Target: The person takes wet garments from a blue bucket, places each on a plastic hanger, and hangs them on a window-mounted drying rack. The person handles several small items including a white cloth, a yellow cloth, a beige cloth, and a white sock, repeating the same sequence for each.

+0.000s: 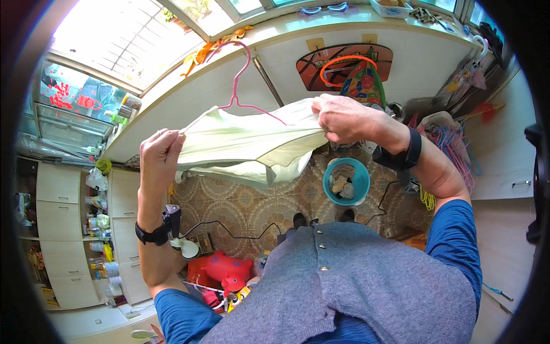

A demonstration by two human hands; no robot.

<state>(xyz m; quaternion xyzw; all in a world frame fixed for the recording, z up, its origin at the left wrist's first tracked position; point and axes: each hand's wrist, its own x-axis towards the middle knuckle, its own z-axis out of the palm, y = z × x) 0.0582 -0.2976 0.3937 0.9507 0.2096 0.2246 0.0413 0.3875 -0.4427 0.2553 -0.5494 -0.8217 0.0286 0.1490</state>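
A pale yellow-green garment (240,143) hangs from a pink clothes hanger (236,86), stretched sideways between my two hands. At its left end, my left hand (161,152) pinches the edge of the cloth. The right end is gripped by my right hand (346,118), fingers curled over the fabric. The hanger's hook rises above the cloth and curves to the left; its lower bar is partly covered by the garment. I cannot make out what kind of garment it is.
A teal bucket (346,182) with damp-looking cloth stands on the patterned floor (240,200). Many hangers (450,143) are bunched at the right. A toy basketball hoop (349,63) is on the far wall under the window ledge. A red inflatable toy (228,269) lies lower left.
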